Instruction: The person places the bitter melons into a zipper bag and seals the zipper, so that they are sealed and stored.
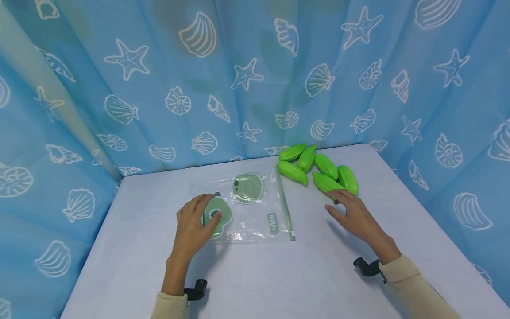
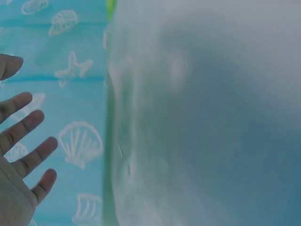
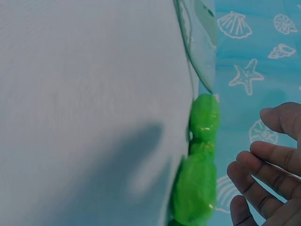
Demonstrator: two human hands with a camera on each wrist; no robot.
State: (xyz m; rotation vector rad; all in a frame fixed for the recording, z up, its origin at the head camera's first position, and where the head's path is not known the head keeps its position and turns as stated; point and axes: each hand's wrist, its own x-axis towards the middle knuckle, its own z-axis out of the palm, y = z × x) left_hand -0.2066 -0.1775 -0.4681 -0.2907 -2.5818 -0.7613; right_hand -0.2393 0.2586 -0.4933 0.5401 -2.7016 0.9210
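A transparent zip bag with a green slider strip along its right edge lies flat on the table. Printed on it are green cartoon shapes and a "NIU+" label. Over its left part hovers my left hand, palm down; the left wrist view shows the fingers spread, holding nothing. Several bright green, ridged, pod-shaped pieces lie in a cluster beyond the bag's right edge. My right hand is just in front of the nearest piece, its fingers loosely bent around nothing. Whether it touches that piece, I cannot tell.
The table has a white cover. A blue curtain with white shells and starfish stands behind it and at both sides. Black wrist mounts stick out at both sleeves.
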